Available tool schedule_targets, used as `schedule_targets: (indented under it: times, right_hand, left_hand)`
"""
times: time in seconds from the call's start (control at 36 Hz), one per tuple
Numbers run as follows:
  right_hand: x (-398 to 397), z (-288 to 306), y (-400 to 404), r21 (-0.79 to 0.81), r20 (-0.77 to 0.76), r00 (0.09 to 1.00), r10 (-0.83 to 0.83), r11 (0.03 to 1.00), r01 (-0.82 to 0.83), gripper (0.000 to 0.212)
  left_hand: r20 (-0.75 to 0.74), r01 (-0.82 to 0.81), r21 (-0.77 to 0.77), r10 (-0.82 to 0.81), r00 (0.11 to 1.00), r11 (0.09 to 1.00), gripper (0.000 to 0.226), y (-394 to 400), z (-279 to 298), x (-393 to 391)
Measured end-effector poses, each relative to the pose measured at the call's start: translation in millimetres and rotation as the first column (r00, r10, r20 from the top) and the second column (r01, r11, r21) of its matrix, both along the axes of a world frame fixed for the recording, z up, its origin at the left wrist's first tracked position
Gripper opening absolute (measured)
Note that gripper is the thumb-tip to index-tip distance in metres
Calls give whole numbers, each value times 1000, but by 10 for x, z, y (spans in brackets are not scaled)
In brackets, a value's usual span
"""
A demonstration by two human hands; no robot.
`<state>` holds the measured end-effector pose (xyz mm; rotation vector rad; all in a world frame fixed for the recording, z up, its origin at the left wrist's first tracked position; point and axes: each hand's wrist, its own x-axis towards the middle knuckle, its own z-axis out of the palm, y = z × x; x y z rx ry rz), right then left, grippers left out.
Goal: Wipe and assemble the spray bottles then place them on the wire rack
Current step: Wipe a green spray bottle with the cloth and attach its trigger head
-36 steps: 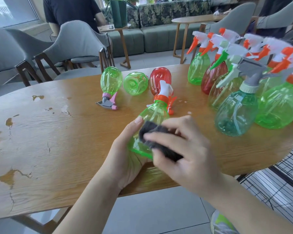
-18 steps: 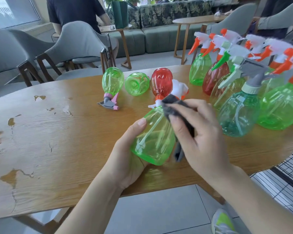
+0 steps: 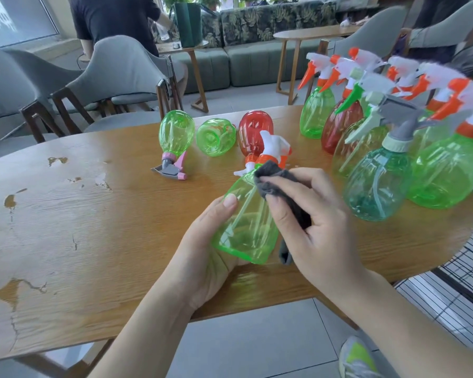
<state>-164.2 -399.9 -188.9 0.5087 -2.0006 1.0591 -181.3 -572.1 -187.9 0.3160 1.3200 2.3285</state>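
Observation:
My left hand [image 3: 202, 257] grips the base of a green spray bottle [image 3: 245, 225] with a white and orange trigger head, tilted away from me over the wooden table [image 3: 79, 227]. My right hand [image 3: 311, 222] holds a dark grey cloth [image 3: 279, 184] pressed against the bottle's upper right side, near the neck. Behind it lie a green bottle with a pink and grey head [image 3: 175, 135], a headless green bottle [image 3: 216, 136] and a red bottle [image 3: 254, 132]. Part of the black wire rack [image 3: 464, 274] shows at the lower right.
Several assembled bottles stand in a cluster at the table's right, the nearest a teal one with a grey head [image 3: 377, 181]. Grey chairs [image 3: 115, 77] stand beyond the table, and a person in dark clothes sits behind them. Worn patches mark the table's left side.
My right hand has slid the cloth from the bottle's base up towards its neck. The bottle is now more exposed in my left hand.

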Motion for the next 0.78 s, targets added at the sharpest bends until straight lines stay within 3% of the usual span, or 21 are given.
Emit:
schedule_targets:
  times: [0.19,0.31,0.44,0.56,0.64,0.78]
  right_hand:
    - [141,-121,-209,285,-126,985,115,956,-75,19]
    - [114,-169,-211,390,-182,978,104,920,-25,22]
    - [28,-59,-134,281,-143,990,19,959,22,24]
    - [-75,17,-15,94,0,997,-81,992,81,27]
    - [-80,33,-4,-46,93,993,-67,996,71,25]
    - [3,-13,-97,-51,37,999,-11,999,13,27]
  left_hand:
    - [95,-17,97,8,995,995,48,-11,22,20]
    - [93,18,93,-27,995,996,51,-16,64,43]
    - [51,-76,83,72,996,994,40,-1,53,6]
    - [58,-75,9,74,996,997,59,-18,59,26]
    - [67,-60,-6,60,996,998,59,-15,74,51]
    - [63,-74,26,73,995,997,73,-7,80,71]
